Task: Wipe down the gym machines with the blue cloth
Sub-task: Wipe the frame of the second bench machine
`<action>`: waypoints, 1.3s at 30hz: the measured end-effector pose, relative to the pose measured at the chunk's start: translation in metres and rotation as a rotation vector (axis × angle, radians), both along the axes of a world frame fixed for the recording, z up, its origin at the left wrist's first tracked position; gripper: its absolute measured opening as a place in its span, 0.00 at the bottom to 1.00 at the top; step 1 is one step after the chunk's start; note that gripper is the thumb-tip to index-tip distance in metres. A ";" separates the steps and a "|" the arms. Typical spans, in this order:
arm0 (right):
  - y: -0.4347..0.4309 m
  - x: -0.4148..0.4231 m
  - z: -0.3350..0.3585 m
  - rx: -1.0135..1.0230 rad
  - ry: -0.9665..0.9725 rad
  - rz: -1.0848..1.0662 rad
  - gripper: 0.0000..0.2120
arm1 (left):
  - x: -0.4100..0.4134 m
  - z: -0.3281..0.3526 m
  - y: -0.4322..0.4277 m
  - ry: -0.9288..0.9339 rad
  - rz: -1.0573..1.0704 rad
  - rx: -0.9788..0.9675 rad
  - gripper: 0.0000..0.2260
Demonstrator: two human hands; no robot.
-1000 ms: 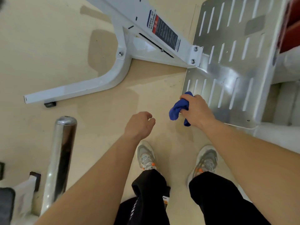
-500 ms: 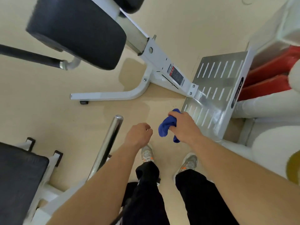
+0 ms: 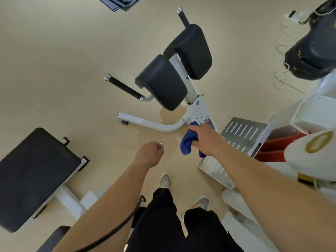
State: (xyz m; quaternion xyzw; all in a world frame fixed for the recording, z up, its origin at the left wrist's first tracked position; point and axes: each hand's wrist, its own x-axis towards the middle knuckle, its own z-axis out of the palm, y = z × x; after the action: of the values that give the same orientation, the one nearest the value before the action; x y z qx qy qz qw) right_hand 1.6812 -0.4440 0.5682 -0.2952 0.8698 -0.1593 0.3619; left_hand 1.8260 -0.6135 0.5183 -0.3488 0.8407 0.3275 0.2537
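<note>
1. Blue cloth (image 3: pixel 188 142) hangs bunched from the right hand (image 3: pixel 205 138), just right of the frame's centre, the fingers closed around it; it shows against the floor beside the white frame (image 3: pixel 156 125) of the hyperextension bench, and whether it touches that frame I cannot tell.
2. The left hand (image 3: pixel 150 154) sits at centre, curled into a loose fist that seems to hold nothing; a small shiny cap peeks past its knuckles.
3. A second ago the view was filled by the slotted metal footplate (image 3: pixel 241 129) and the frame's foot. Now the view has lifted: both black pads (image 3: pixel 161 81) and the handle (image 3: pixel 124 87) show in the upper middle.
4. That suggests the footplate is done with and the pads or upright are the next surfaces to wipe.
</note>
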 end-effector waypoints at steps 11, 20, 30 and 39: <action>-0.128 0.030 0.094 -0.016 0.118 0.247 0.13 | 0.055 0.074 -0.100 0.079 0.194 -0.051 0.13; -0.190 0.030 0.100 0.044 0.111 0.513 0.15 | 0.110 0.078 -0.130 0.055 0.419 -0.075 0.12; -0.245 0.019 0.090 0.042 0.052 0.881 0.20 | 0.135 0.089 -0.097 0.069 0.869 -0.081 0.12; -0.268 0.084 0.081 0.096 0.048 1.233 0.25 | 0.180 0.098 -0.013 -0.004 1.153 -0.049 0.14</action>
State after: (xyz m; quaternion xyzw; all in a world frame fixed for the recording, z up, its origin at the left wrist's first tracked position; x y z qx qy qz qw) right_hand 1.7649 -0.7124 0.6494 -0.7303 0.5533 0.1253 0.3804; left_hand 2.0059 -0.6269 0.6166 -0.7569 0.5218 0.3925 0.0276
